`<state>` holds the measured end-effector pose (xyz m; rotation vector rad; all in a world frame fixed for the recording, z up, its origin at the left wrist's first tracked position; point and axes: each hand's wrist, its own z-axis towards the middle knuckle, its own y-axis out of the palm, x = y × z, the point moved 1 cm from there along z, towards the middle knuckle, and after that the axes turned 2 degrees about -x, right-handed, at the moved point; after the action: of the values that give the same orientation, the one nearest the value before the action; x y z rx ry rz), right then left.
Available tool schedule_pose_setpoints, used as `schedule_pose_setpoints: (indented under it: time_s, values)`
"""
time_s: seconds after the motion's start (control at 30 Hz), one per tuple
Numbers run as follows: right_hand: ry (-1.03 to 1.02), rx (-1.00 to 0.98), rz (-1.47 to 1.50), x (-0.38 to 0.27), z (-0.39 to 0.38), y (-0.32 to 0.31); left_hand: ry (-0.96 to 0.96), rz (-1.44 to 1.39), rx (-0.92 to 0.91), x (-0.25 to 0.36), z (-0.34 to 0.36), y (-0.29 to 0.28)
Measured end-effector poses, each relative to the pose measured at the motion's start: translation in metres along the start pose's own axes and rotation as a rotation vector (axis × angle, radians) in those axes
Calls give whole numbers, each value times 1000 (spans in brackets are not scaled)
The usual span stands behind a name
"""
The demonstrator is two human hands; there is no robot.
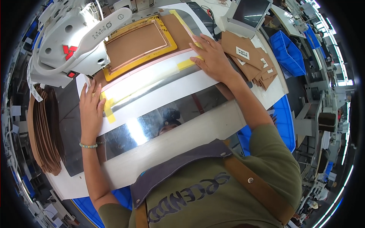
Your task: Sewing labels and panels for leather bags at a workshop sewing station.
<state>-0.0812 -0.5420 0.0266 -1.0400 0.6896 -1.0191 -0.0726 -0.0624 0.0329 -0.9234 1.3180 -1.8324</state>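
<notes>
My left hand [91, 103], a bead bracelet at its wrist, lies flat with fingers stretched on the left edge of a white sheet [159, 97], beside yellow tape. My right hand [213, 57] rests with fingers spread on the sheet's right side, near more yellow tape [189, 63]. A brown panel [178, 28] lies on the sheet. On the panel is a yellow frame [170, 41] around a thin, light-coloured rectangular outline. The frame's left part runs beneath the sewing machine head [72, 41]. Neither hand holds anything that I can see.
A stack of folded brown pieces [43, 133] stands at the left. Brown pieces with white labels [243, 53] are piled at the right, below a screen [251, 12]. Blue bins [288, 53] stand beyond the table. A shiny metal plate [159, 121] spans the near side.
</notes>
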Motion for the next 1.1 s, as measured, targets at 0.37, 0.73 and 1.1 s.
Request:
schedule_pose_setpoints:
  time_s: [0.37,0.73,1.1]
  values:
    - [88,-72,-148,-3,1,-1,15,-23,-15,2,1,-1]
    - [5,-137,5,3,1,7,41,-105,31,0,1,-3]
    - [-34,-20,91,-10,9,-9,-18,-128,119,-7,-8,-5]
